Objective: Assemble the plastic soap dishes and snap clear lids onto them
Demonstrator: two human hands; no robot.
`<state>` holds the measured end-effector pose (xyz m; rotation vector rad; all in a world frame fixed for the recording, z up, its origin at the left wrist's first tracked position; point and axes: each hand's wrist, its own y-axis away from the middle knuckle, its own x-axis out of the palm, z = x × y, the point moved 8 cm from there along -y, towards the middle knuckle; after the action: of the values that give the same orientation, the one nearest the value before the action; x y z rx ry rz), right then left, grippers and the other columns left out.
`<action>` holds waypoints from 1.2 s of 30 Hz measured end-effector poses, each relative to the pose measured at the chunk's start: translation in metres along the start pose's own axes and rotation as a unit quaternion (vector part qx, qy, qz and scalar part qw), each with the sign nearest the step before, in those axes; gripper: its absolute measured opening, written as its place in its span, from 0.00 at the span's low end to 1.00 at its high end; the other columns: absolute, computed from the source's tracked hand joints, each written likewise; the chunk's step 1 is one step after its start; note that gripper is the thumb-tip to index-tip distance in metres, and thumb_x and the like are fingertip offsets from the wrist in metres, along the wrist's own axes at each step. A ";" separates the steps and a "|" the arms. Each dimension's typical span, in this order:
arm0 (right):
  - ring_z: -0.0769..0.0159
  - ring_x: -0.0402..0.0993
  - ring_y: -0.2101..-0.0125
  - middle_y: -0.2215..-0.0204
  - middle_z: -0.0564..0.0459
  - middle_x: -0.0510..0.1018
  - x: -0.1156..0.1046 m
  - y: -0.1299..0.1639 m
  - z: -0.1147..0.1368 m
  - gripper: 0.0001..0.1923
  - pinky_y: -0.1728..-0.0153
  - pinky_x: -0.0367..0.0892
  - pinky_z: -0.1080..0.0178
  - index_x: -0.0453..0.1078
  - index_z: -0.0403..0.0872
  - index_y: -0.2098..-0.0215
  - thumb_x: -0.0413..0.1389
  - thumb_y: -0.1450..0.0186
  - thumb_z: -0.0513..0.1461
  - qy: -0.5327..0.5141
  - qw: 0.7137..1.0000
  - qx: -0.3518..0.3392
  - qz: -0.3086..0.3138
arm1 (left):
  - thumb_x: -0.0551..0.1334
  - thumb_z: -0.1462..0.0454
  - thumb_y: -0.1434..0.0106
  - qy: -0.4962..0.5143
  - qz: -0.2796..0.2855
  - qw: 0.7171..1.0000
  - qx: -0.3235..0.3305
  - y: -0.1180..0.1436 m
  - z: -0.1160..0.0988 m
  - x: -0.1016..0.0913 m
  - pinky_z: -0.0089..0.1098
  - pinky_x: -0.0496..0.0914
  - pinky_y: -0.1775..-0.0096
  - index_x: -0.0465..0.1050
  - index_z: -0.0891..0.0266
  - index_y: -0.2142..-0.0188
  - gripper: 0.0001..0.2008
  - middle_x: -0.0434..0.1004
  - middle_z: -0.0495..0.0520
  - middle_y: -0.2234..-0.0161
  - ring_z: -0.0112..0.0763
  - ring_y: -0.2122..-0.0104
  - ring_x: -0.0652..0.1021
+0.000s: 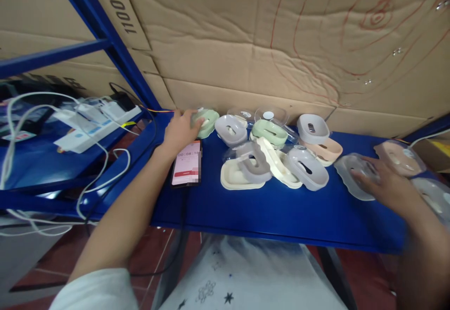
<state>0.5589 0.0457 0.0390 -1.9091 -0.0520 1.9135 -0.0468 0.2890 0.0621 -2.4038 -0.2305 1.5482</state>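
We work at a blue shelf (281, 216) backed by a wall of cardboard (281, 38). Down its middle sits a heap of soap dishes (270, 160), grey, cream, green and pink, some stacked, some tilted against each other. To the left, on a lower blue shelf, white power strips (94, 120) lie with cables trailing off the edge.

Our left hand (179, 132) reaches to the back left of the shelf, fingers curled around the near side of a green dish (207, 121), which stands just left of the heap and touches the hand. Just in front of that hand a phone (187, 164) lies flat with a red screen.

Our right hand (383, 185) rests at the right end, fingers spread flat on a clear lid (351, 174), pressing rather than gripping it. A pink dish (399, 156) under another clear lid sits just behind that hand.
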 end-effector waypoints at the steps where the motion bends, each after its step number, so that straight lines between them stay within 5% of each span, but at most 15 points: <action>1: 0.42 0.82 0.47 0.46 0.37 0.83 0.005 -0.011 0.007 0.35 0.51 0.76 0.47 0.72 0.52 0.36 0.53 0.32 0.62 -0.028 0.999 0.001 0.016 | 0.58 0.49 0.25 0.016 -0.005 1.000 0.005 0.000 -0.002 0.000 0.56 0.72 0.42 0.73 0.57 0.34 0.26 0.75 0.69 0.40 0.62 0.42 0.78; 7: 0.41 0.78 0.44 0.43 0.29 0.80 0.013 -0.063 0.026 0.35 0.46 0.72 0.47 0.71 0.40 0.37 0.52 0.31 0.55 -0.052 0.998 0.026 -0.022 | 0.51 0.51 0.22 0.099 -0.024 0.994 0.043 -0.003 -0.010 0.001 0.48 0.71 0.39 0.75 0.62 0.40 0.24 0.81 0.66 0.43 0.51 0.42 0.79; 10: 0.41 0.77 0.44 0.47 0.30 0.81 -0.002 -0.056 0.035 0.29 0.46 0.71 0.47 0.77 0.42 0.44 0.50 0.29 0.55 -0.028 0.997 0.003 -0.071 | 0.49 0.52 0.21 0.081 -0.018 0.996 0.041 -0.002 -0.009 0.004 0.51 0.70 0.38 0.73 0.63 0.39 0.24 0.80 0.67 0.42 0.54 0.41 0.78; 14: 0.45 0.83 0.60 0.62 0.41 0.85 -0.012 -0.030 0.055 0.29 0.63 0.72 0.52 0.80 0.49 0.57 0.48 0.27 0.60 0.024 0.998 -0.024 -0.051 | 0.53 0.55 0.23 0.036 0.017 0.998 0.045 0.004 -0.012 0.013 0.58 0.72 0.39 0.66 0.61 0.33 0.24 0.73 0.70 0.38 0.59 0.38 0.76; 19: 0.39 0.82 0.48 0.47 0.39 0.84 0.015 -0.014 0.078 0.36 0.50 0.75 0.42 0.77 0.48 0.42 0.45 0.28 0.64 0.084 0.991 -0.074 0.075 | 0.51 0.57 0.23 0.025 0.074 0.991 0.107 0.012 -0.023 0.028 0.60 0.73 0.38 0.66 0.58 0.34 0.22 0.60 0.69 0.31 0.60 0.35 0.73; 23: 0.35 0.72 0.35 0.33 0.34 0.73 0.031 -0.012 0.068 0.43 0.41 0.71 0.34 0.66 0.46 0.29 0.49 0.32 0.63 0.070 0.987 -0.082 0.120 | 0.50 0.57 0.22 0.028 0.085 0.977 0.196 0.017 -0.033 0.032 0.62 0.67 0.33 0.68 0.59 0.35 0.21 0.48 0.69 0.26 0.62 0.28 0.63; 26: 0.37 0.74 0.36 0.33 0.36 0.74 0.032 -0.012 0.058 0.43 0.39 0.72 0.38 0.66 0.47 0.29 0.52 0.34 0.62 0.009 0.986 -0.101 0.131 | 0.54 0.56 0.22 0.032 0.075 0.962 0.260 0.025 -0.046 0.027 0.61 0.63 0.30 0.71 0.60 0.37 0.20 0.46 0.68 0.25 0.63 0.26 0.59; 31: 0.38 0.82 0.45 0.41 0.38 0.82 0.018 -0.015 0.056 0.34 0.46 0.77 0.44 0.73 0.49 0.35 0.52 0.29 0.59 -0.057 0.988 -0.104 0.098 | 0.57 0.57 0.24 0.008 0.081 0.965 0.248 0.033 -0.055 0.022 0.56 0.72 0.36 0.77 0.58 0.44 0.16 0.53 0.66 0.28 0.60 0.31 0.68; 36: 0.40 0.85 0.52 0.49 0.38 0.86 -0.010 -0.017 0.063 0.31 0.51 0.77 0.46 0.74 0.48 0.35 0.47 0.25 0.56 -0.060 0.996 -0.062 -0.016 | 0.59 0.55 0.24 -0.051 0.082 0.976 0.194 0.028 -0.041 0.028 0.57 0.73 0.37 0.76 0.56 0.38 0.20 0.53 0.66 0.26 0.62 0.30 0.66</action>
<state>0.5025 0.0754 0.0575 -1.8561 -0.2417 2.0451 0.0022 0.2648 0.0451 -2.0832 0.2388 1.6115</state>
